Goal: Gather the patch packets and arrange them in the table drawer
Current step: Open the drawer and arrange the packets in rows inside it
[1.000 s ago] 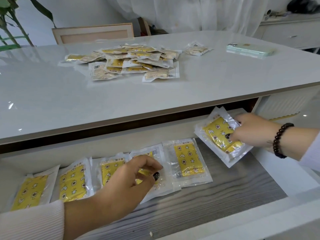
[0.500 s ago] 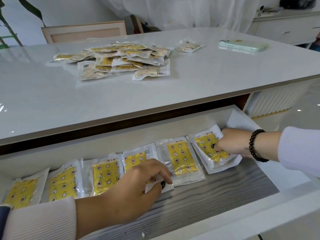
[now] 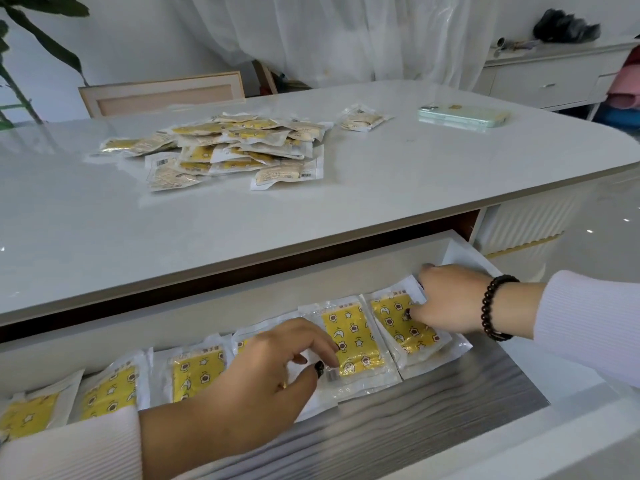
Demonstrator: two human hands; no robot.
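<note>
While a row of packets is being laid in the open drawer (image 3: pixel 450 403) at the bottom of the frame, the rightmost packet (image 3: pixel 405 327) is pressed into place at lower right by the right hand (image 3: pixel 446 299); its grip seems pinched on the packet's edge, though the fingertips are partly hidden. The left hand (image 3: pixel 263 372), fingers loosely curled, touches a neighbouring packet (image 3: pixel 349 341), holding nothing. Most packets remain in a pile (image 3: pixel 235 147) on the table (image 3: pixel 381 188), upper centre. Next, more must be fetched from there.
</note>
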